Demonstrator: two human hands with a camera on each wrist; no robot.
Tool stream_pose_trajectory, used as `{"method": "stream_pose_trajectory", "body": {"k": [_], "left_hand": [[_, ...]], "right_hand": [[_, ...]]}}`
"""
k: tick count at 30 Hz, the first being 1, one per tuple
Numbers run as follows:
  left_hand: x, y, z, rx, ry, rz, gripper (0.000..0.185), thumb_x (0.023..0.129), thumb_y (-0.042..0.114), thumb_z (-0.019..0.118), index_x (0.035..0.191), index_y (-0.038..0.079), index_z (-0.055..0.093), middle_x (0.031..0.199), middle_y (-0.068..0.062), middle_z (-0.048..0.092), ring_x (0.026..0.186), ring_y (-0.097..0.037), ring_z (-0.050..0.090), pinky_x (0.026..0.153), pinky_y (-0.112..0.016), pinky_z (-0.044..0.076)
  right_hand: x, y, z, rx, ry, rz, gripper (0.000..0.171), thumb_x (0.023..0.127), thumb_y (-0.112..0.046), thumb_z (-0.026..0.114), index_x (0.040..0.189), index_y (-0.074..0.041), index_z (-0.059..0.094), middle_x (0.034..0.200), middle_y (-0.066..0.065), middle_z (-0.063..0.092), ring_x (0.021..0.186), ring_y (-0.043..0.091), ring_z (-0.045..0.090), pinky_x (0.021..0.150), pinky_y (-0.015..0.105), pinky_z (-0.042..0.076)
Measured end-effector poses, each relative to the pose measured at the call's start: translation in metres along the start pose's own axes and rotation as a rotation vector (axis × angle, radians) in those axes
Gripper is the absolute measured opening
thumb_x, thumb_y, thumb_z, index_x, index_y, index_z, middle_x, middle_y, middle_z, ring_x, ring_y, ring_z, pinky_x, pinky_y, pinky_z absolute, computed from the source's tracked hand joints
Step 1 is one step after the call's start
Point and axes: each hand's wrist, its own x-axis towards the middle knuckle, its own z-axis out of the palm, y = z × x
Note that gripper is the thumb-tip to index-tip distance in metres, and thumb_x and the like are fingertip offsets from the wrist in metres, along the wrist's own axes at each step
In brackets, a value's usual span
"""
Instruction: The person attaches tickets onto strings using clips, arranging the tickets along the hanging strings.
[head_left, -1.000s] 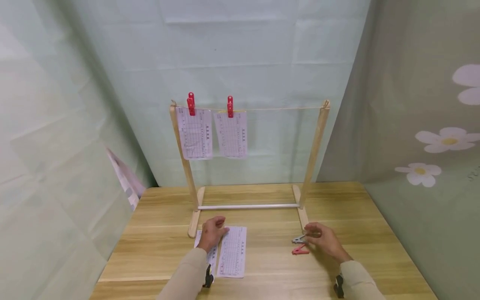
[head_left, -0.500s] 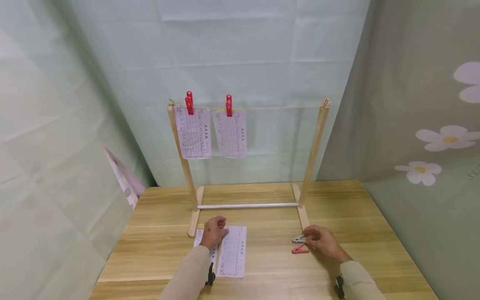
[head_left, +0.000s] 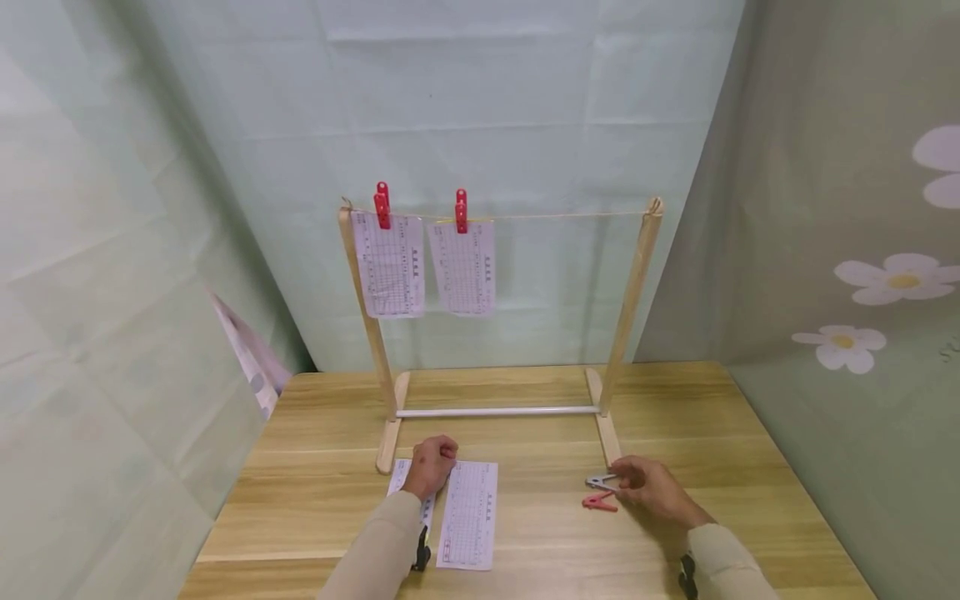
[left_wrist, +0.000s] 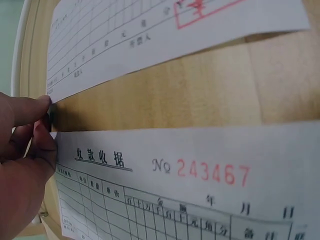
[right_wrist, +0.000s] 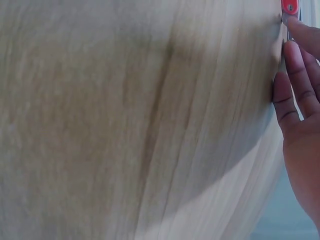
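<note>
Left hand (head_left: 430, 465) fingers curled, pinching edge of slip (head_left: 411, 498) flat on table (head_left: 540, 550), beside second slip (head_left: 468, 514). Right hand (head_left: 651, 487) fingertips touch grey clip (head_left: 599, 481); grip closure undeterminable. Red clip (head_left: 599, 502) adjacent.

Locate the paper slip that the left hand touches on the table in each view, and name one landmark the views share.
Head: paper slip low centre-left, partly under the left hand.
Left wrist: fills the lower half, number 243467 showing.
Right wrist: not in it.
Shared landmark: the wooden table.
</note>
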Motion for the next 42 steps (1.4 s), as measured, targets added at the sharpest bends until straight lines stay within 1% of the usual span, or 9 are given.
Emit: {"method": "stream_pose_trajectory", "body": {"k": [3,8,12,15,18,25,32,37,42], "left_hand": [[-0.001,-0.001,0.001,0.021,-0.001,-0.002,0.016,0.079,-0.015,0.068,0.090,-0.004,0.069,0.078,-0.007,0.065,0.075,-0.011,0.058,0.070,-0.028,0.051],[-0.001,0.001,0.001,-0.008,-0.032,-0.015,0.018,0.078,-0.013,0.071,0.094,-0.005,0.069,0.082,-0.008,0.066,0.078,-0.014,0.059,0.073,-0.030,0.051],[-0.002,0.004,-0.002,-0.021,-0.061,-0.005,0.023,0.076,-0.013,0.075,0.096,-0.007,0.067,0.084,-0.010,0.065,0.079,-0.015,0.059,0.073,-0.031,0.051],[-0.002,0.007,-0.002,0.012,-0.062,0.001,0.024,0.074,-0.014,0.075,0.096,-0.007,0.067,0.083,-0.009,0.065,0.078,-0.015,0.058,0.074,-0.032,0.051],[-0.001,0.008,-0.002,0.037,-0.062,-0.018,0.023,0.075,-0.014,0.074,0.095,-0.005,0.068,0.082,-0.007,0.064,0.077,-0.014,0.057,0.075,-0.033,0.051],[0.001,0.005,0.001,0.060,-0.030,-0.009,0.019,0.081,-0.017,0.061,0.090,-0.003,0.070,0.078,-0.004,0.063,0.077,-0.016,0.056,0.075,-0.035,0.050],[0.002,0.007,-0.001,0.085,-0.030,-0.016,0.014,0.085,-0.012,0.062,0.090,-0.001,0.071,0.078,-0.004,0.066,0.077,-0.014,0.058,0.075,-0.035,0.051],[0.003,0.009,-0.002,0.076,-0.040,0.029,0.015,0.085,-0.012,0.062,0.090,-0.002,0.071,0.082,-0.006,0.068,0.080,-0.016,0.061,0.076,-0.035,0.052],[0.002,0.013,-0.007,0.057,-0.093,0.067,0.018,0.085,-0.014,0.060,0.093,-0.002,0.071,0.086,-0.008,0.069,0.081,-0.018,0.062,0.076,-0.034,0.052]], "right_hand": [[-0.001,-0.002,0.001,0.003,-0.003,0.013,0.041,0.076,0.010,0.076,0.114,0.010,0.064,0.093,0.010,0.068,0.079,0.011,0.060,0.074,0.023,0.052],[-0.001,-0.002,0.002,0.005,-0.001,0.019,0.040,0.076,0.010,0.077,0.113,0.011,0.064,0.091,0.010,0.066,0.079,0.011,0.059,0.073,0.024,0.052],[-0.001,-0.002,0.002,-0.004,0.004,0.002,0.039,0.077,0.008,0.078,0.114,0.010,0.064,0.092,0.010,0.067,0.080,0.013,0.060,0.074,0.025,0.053],[0.000,-0.001,0.001,-0.016,0.014,0.002,0.038,0.078,0.006,0.078,0.114,0.007,0.065,0.094,0.009,0.068,0.081,0.014,0.062,0.075,0.025,0.053],[0.000,0.000,0.001,-0.010,0.018,0.013,0.038,0.079,0.005,0.078,0.115,0.006,0.065,0.097,0.011,0.069,0.082,0.015,0.063,0.075,0.025,0.053],[-0.001,0.003,0.001,0.035,0.028,0.034,0.038,0.079,0.006,0.076,0.115,0.007,0.064,0.099,0.014,0.070,0.085,0.016,0.065,0.077,0.023,0.054],[-0.001,-0.002,0.000,0.073,0.048,0.089,0.038,0.081,0.006,0.076,0.117,0.007,0.063,0.100,0.013,0.069,0.090,0.023,0.066,0.079,0.023,0.054],[-0.003,-0.003,0.000,0.063,0.069,0.086,0.037,0.081,0.005,0.077,0.116,0.008,0.063,0.099,0.013,0.068,0.090,0.023,0.066,0.077,0.023,0.054],[-0.003,-0.002,0.000,0.037,0.105,0.069,0.038,0.081,0.003,0.077,0.115,0.009,0.063,0.100,0.014,0.068,0.089,0.019,0.065,0.077,0.024,0.054]]}}
